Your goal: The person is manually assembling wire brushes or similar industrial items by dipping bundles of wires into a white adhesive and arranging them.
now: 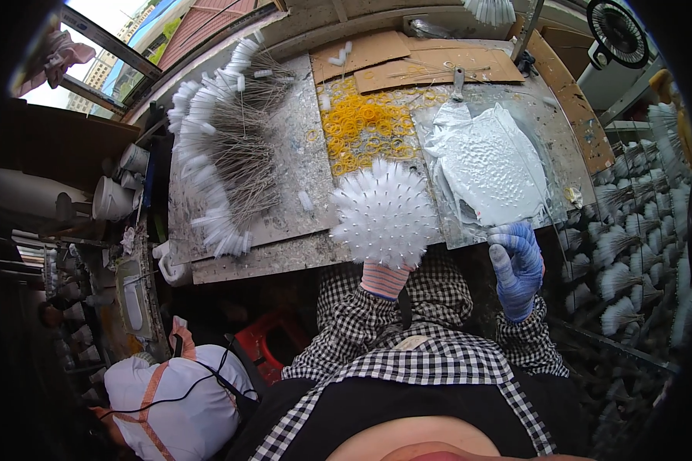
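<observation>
My left hand (384,278), in a white and pink knit glove, is mostly hidden under a round bunch of white-tipped sticks (383,213) that it grips from below at the bench's near edge. My right hand (517,265), in a blue glove, pinches the near edge of a white embossed plastic sheet (488,165) lying on a glass plate (550,115). A heap of yellow rubber rings (361,127) lies just beyond the bunch.
A long fan of thin metal sticks with white tips (223,150) covers the bench's left side. Cardboard sheets (430,65) lie at the back. Racks of finished white bunches (630,230) stand at right. Cups (115,196) and a white bag (173,407) are at left.
</observation>
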The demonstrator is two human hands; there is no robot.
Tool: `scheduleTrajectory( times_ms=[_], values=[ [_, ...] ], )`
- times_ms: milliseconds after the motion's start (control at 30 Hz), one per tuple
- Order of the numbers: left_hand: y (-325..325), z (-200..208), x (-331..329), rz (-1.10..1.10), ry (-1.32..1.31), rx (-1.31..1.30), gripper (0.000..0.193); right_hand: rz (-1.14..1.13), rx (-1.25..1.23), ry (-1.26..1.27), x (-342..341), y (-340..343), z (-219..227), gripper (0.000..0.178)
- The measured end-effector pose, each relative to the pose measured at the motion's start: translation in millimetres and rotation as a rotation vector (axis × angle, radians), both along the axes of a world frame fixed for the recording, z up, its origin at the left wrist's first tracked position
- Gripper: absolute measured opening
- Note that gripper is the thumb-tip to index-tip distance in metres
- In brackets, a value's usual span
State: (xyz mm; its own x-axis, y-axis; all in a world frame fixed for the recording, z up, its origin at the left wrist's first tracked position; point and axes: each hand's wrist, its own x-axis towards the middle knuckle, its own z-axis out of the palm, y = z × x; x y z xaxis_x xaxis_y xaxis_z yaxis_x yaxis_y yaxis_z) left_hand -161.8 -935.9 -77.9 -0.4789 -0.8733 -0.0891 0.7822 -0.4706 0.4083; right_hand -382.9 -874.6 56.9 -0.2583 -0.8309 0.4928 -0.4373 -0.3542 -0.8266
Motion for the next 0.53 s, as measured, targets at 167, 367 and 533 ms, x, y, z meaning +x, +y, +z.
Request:
scheduleTrajectory(
  times_ms=[167,367,533],
  values=[
    [0,-17,6,-0.174,0.942,-0.058,0.059,0.107,0.037,-0.076,16,0,0,0.01],
    [8,-13,22,0.11,0.035,-0.048,0.053,0.126,0.097,-0.136,34,5,5,0.009],
    [-9,22,39,0.159,0.667,0.23,0.063,0.188,0.102,-0.176,39,9,-6,0.009]
  ],
)
